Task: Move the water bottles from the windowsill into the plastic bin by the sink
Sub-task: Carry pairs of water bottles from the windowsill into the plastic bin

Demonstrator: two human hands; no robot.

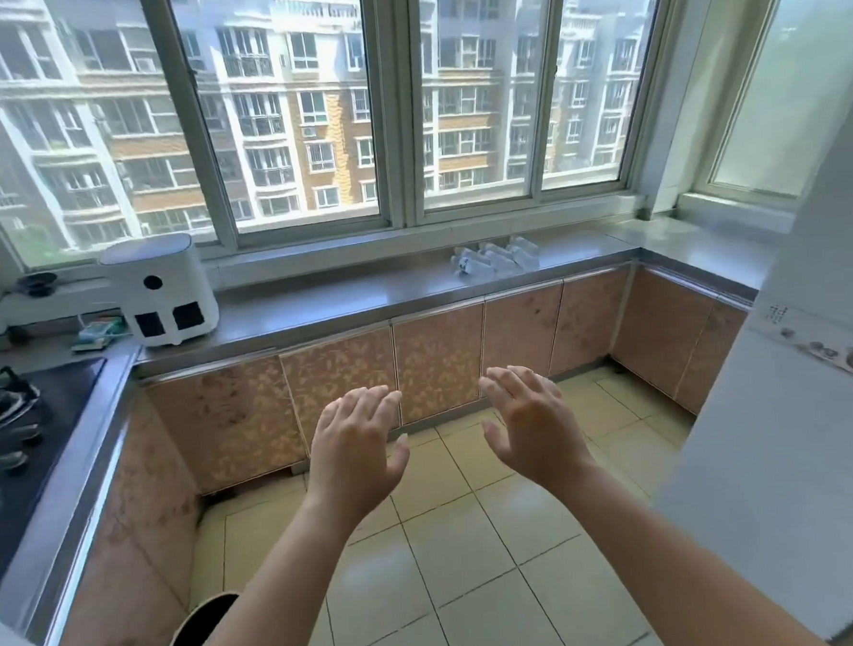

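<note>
Head view. Both forearms enter from the bottom edge and reach forward over the tiled floor (478, 544). Left hand (357, 447) and right hand (530, 426) are held palm-down side by side, apart from each other, fingers spread loosely and slightly curled; neither has hold of anything.

Containers: a dark round bin (199, 636) with a pale rim stands on the floor at lower left, beside the cabinet fronts; it is partly covered by the left forearm and its inside reads only as black (contents cannot be told). No sink shows in this frame.

Task objects: the water bottles (498, 257), clear plastic, lie in a small cluster on the grey counter ledge (363, 296) below the window (301, 105), right of centre and well apart from both hands. Their exact count is hard to make out, since they are small and overlap; roughly three or four, lying on their sides.

Other items: a white air fryer (163, 289) stands on the ledge at left, with a green-and-blue sponge pack (98, 334) just beside it (details blurred). A black gas hob (16, 422) is cut off by the left edge. Patterned orange cabinet doors (437, 367) run beneath the ledge. A white refrigerator (797, 450) fills the right side and is cut off by the frame. A small dark object sits on the sill at far left, too blurred to identify.
</note>
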